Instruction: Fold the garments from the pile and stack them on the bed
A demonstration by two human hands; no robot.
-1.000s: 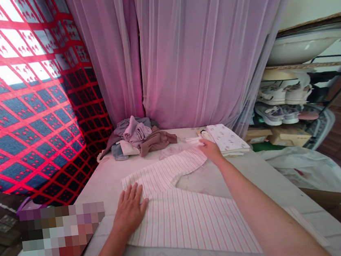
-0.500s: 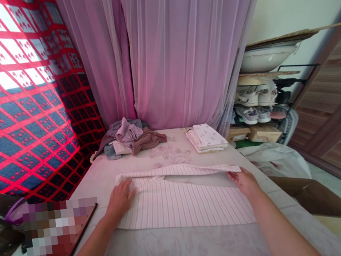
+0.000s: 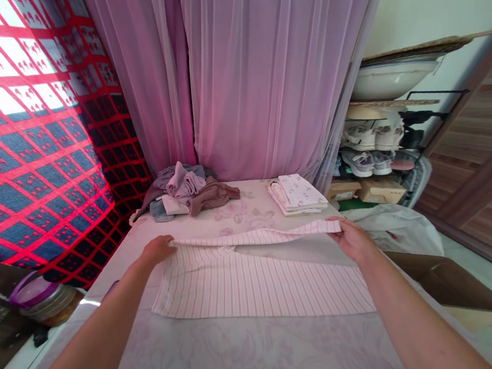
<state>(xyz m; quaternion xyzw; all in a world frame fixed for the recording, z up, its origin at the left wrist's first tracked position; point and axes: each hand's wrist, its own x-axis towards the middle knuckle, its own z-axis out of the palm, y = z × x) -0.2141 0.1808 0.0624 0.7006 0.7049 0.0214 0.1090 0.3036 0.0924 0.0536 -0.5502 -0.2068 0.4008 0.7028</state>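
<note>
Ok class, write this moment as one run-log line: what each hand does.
left hand: on top edge of striped cloth | right hand: holds other end of that edge | nearby: folded stack, clothes pile

there are two hands, the left hand and the right hand, one striped cloth, one folded stack of clothes, one loose pile of clothes, one bed, two pairs of shoes and one white basin.

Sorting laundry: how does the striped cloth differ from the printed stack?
The striped cloth is spread wide; the printed stack is folded. The cloth has pink stripes, the stack a small print. The left hand and right hand touch the cloth, not the stack. Both are pale on the floral bedsheet.
</note>
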